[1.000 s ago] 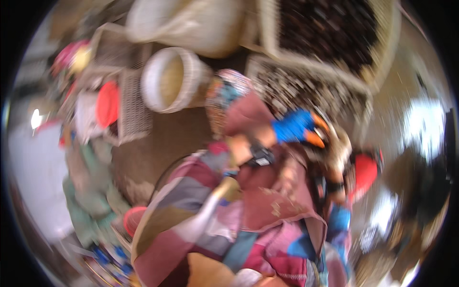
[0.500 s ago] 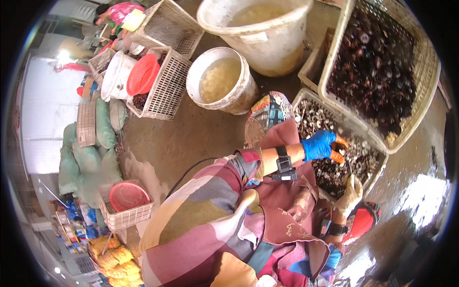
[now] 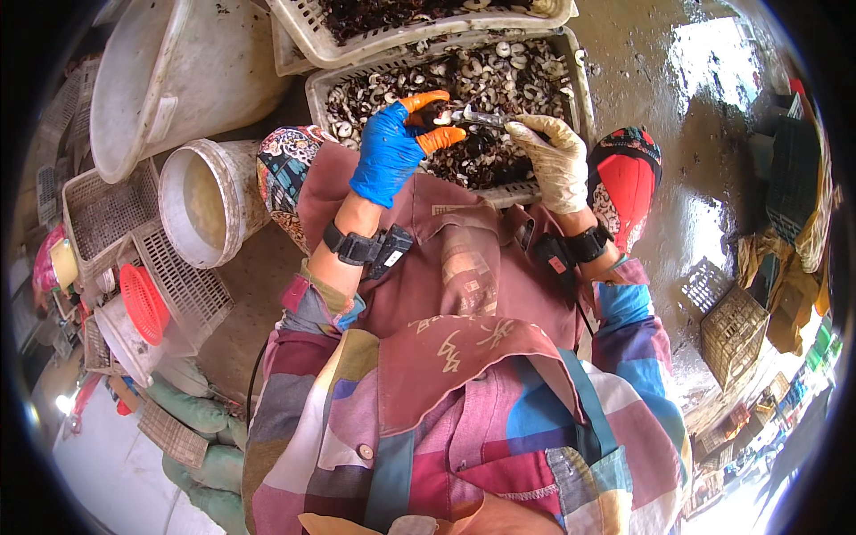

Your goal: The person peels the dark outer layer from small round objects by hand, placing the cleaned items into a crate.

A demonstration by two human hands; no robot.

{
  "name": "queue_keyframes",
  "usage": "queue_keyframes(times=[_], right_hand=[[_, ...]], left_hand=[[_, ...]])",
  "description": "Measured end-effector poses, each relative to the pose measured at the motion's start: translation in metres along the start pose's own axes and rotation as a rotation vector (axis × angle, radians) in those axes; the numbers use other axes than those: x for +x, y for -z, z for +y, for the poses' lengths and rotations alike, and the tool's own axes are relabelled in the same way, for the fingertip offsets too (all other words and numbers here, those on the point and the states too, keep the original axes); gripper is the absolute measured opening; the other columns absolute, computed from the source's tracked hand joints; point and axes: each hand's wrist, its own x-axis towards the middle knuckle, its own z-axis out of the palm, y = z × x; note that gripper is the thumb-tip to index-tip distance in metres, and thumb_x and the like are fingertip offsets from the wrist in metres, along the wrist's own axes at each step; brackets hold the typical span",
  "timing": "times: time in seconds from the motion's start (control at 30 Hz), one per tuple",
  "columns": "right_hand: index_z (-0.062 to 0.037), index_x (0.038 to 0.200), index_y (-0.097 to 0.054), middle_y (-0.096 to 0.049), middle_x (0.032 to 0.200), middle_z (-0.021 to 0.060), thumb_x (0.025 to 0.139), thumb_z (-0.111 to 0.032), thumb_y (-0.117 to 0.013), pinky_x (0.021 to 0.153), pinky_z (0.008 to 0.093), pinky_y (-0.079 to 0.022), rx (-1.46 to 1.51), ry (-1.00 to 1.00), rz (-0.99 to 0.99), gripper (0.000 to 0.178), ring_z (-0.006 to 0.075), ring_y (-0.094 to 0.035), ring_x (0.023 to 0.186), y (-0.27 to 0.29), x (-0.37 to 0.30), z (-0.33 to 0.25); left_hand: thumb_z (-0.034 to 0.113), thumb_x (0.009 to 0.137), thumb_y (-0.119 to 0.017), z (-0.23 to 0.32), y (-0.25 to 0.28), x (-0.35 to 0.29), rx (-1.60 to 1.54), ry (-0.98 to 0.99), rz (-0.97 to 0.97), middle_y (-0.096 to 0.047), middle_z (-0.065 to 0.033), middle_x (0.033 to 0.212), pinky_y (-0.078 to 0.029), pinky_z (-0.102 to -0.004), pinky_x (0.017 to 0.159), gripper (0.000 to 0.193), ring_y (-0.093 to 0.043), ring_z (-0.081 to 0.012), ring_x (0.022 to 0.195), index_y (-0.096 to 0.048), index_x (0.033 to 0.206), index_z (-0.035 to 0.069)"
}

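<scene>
My left hand (image 3: 388, 156), in a blue glove with orange finger covers, pinches a small dark and white piece (image 3: 441, 116) between thumb and fingers. My right hand (image 3: 555, 165), in a dirty pale glove, is closed round a slim metal hand tool (image 3: 486, 118). Its tip meets the piece; whether it is a knife or scissors I cannot tell. Both hands are over a pale plastic crate (image 3: 584, 94) filled with many small dark and whitish pieces, whose exact kind is unclear. The crate sits between my feet.
Beyond it, another pale crate (image 3: 419, 45) holds dark, wet pieces. To the left stand a large white tub (image 3: 223, 80) and a white bucket (image 3: 248, 187) with cloudy liquid. A red basket (image 3: 143, 303) sits farther left. An upturned-looking crate (image 3: 736, 334) lies right on wet floor.
The view has swung round, so the crate and both hands now appear at the upper middle. The metal tool now touches the piece in my left hand.
</scene>
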Motion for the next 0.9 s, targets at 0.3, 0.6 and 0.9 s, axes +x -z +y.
queue_keyframes(times=[0.3,0.6,0.9], right_hand=[[-0.0001,0.084,-0.066,-0.061,0.071,0.0069,0.074,-0.015,-0.07,0.059,0.0242,-0.044,-0.25,0.111,-0.061,0.018,0.0123,-0.055,0.064,-0.006,0.004,0.004],[-0.0012,0.086,-0.067,-0.063,0.072,0.0036,0.073,-0.018,-0.071,0.059,0.0224,-0.045,0.042,-0.073,-0.014,0.021,0.0082,-0.055,0.063,-0.043,0.018,-0.003],[-0.0016,0.091,-0.058,-0.057,0.079,0.0006,0.081,-0.012,-0.064,0.069,0.0205,-0.044,0.144,-0.04,-0.218,0.015,0.0069,-0.053,0.076,-0.005,0.01,0.002]], left_hand=[[0.009,0.069,-0.075,-0.014,-0.003,-0.009,0.417,-0.065,0.099,-0.055,0.0049,0.069,-0.041,-0.018,0.052,0.039,-0.046,-0.0023,0.059,-0.062,0.106,0.007],[0.015,0.069,-0.075,-0.009,-0.04,-0.02,0.108,-0.002,0.013,-0.064,-0.0033,0.077,-0.047,-0.0204,0.059,0.037,-0.056,-0.0063,0.065,-0.062,0.101,0.003],[0.011,0.067,-0.076,0.002,-0.014,-0.001,-0.156,0.046,-0.097,-0.065,-0.0019,0.079,-0.048,-0.0194,0.065,0.04,-0.056,-0.0053,0.069,-0.061,0.104,0.004]])
